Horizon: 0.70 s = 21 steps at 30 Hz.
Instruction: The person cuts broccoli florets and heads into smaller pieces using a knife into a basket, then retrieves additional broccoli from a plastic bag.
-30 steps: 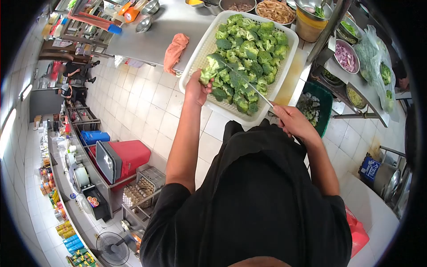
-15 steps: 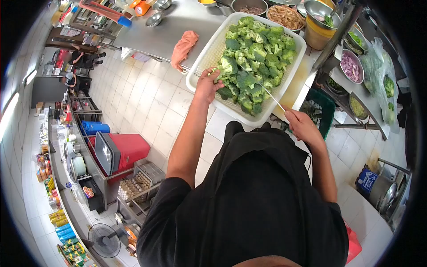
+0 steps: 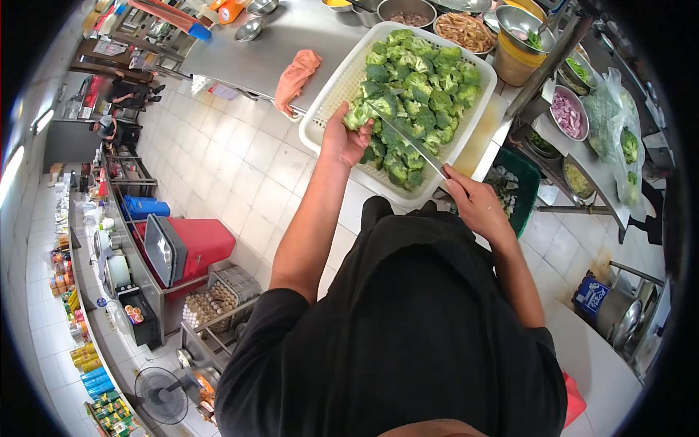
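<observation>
My left hand (image 3: pixel 345 137) is closed around a head of broccoli (image 3: pixel 359 115) over the near left side of a white plastic basket (image 3: pixel 318 111). Cut broccoli florets (image 3: pixel 429 87) are heaped in that basket. In my right hand (image 3: pixel 475 200) is the handle of a knife (image 3: pixel 416 143); its long blade reaches over the florets, with the tip at the broccoli in my left hand. Fingers hide part of the held piece and most of the knife handle.
An orange cloth (image 3: pixel 297 79) hangs over the edge of the steel table (image 3: pixel 247 62). Bowls of food, including sliced meat (image 3: pixel 464 31) and chopped purple onion (image 3: pixel 568 113), stand behind and to the right. A green bin (image 3: pixel 528 182) sits below the basket's right side.
The knife has swung up and left, so its blade now meets the broccoli in my left hand. My left hand has turned, showing more of the held piece. The view has shifted slightly.
</observation>
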{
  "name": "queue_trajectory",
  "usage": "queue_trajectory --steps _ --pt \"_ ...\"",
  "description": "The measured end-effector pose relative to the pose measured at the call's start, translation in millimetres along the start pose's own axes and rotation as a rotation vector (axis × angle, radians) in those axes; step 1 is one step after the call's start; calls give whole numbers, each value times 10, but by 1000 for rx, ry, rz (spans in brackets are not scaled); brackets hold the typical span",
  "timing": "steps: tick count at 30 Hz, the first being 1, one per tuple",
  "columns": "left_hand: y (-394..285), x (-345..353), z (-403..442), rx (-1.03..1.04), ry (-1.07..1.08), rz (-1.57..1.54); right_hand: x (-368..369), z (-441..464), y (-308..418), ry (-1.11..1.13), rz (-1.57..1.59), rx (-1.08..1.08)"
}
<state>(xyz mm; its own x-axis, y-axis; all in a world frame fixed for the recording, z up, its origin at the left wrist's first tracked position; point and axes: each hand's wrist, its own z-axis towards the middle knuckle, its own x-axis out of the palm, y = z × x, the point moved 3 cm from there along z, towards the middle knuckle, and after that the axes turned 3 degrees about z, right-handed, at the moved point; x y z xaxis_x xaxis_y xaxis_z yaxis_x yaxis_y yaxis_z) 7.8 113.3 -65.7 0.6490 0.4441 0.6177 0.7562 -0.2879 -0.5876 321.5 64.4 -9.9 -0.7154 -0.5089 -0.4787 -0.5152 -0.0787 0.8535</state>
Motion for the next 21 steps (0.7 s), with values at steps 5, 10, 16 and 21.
queue_trajectory --steps 5,10,16,21 --pt "40 127 -166 58 -128 -32 28 -39 40 -39 -65 -48" --pt "56 121 -273 168 -193 40 82 -116 141 -62 -136 -81" --pt "77 70 -363 178 -160 50 134 -129 161 -57 -140 -53" --pt "57 27 -398 180 -147 73 170 -106 99 -75 -97 -103"
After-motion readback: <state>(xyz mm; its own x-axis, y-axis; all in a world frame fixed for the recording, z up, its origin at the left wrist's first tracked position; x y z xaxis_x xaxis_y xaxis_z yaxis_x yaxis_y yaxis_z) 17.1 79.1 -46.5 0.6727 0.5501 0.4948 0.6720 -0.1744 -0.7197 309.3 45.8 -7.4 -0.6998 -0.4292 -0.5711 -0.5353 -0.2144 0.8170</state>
